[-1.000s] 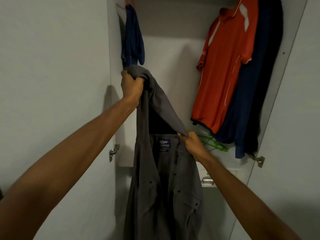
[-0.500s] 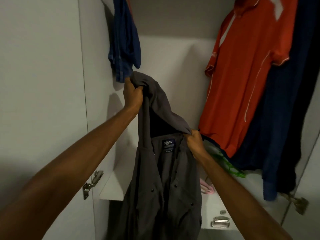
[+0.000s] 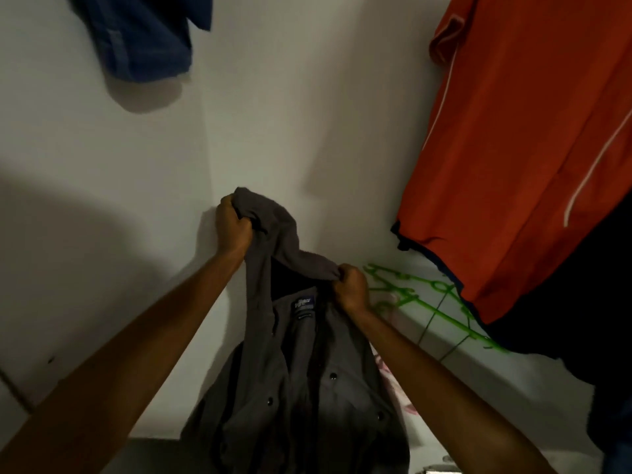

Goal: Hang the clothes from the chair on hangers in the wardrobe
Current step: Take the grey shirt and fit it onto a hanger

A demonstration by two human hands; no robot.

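Head view looks down into a white wardrobe interior (image 3: 307, 114), its back wall pale and bare in the middle. On the right hangs an orange short-sleeved shirt with white piping (image 3: 519, 148), and a dark navy garment (image 3: 581, 302) hangs just behind and below it. A blue garment (image 3: 147, 39) hangs at the far left, casting a shadow on the wall. Low in the centre, a grey button-up shirt with dark snaps and a blue neck label (image 3: 294, 388) hangs from both hands over the near edge of the white shelf (image 3: 478, 371). Left hand (image 3: 234, 227) is raised, fingers curled tight round a bunched fold of the shirt's shoulder. Right hand (image 3: 352, 285), lower and to the right, pinches the collar fabric in a closed fist. Just right of it, green plastic hangers (image 3: 434, 302) lie flat on the shelf, reaching under the orange shirt's hem. A pink item (image 3: 396, 388) shows beside the right forearm, too blurred to identify.
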